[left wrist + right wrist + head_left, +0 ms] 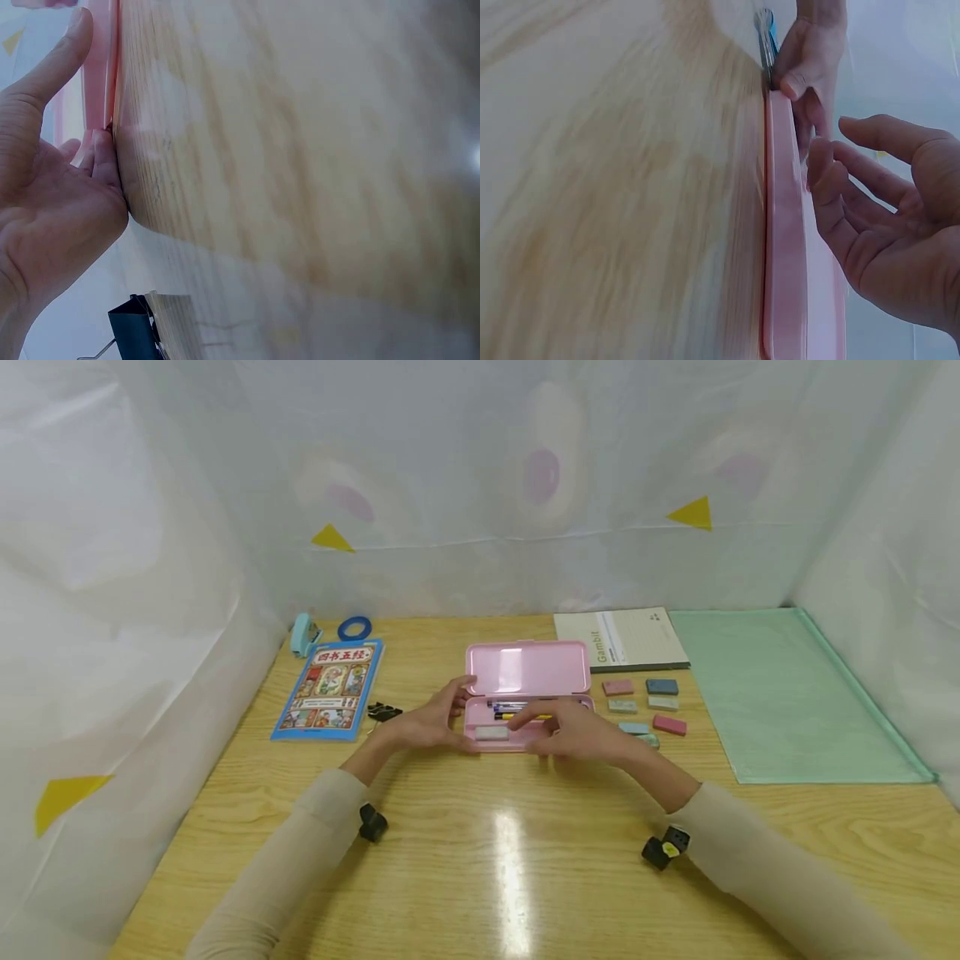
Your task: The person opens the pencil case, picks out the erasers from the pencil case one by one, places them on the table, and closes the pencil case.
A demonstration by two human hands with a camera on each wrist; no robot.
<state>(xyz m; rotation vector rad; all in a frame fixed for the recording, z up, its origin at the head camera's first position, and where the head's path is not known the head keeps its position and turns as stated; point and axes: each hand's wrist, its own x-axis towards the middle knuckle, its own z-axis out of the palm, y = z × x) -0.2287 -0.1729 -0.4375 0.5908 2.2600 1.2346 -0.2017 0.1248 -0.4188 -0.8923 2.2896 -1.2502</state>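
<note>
A pink pencil case lies with its lid tipped back on the wooden table. Several pens and a pale eraser are in its base. My left hand holds the case's left end, thumb at the front corner and fingers toward the hinge side. Over the right half of the base hovers my right hand, its fingers loosely bent with nothing between them, as the right wrist view also shows. Part of the pens is hidden beneath it. To the right lie several erasers, among them a pink one.
At left are a blue-edged book, a light blue stapler, a blue tape roll and black binder clips. Behind the erasers lies a notebook; a green translucent mat covers the right side. White sheeting surrounds the table.
</note>
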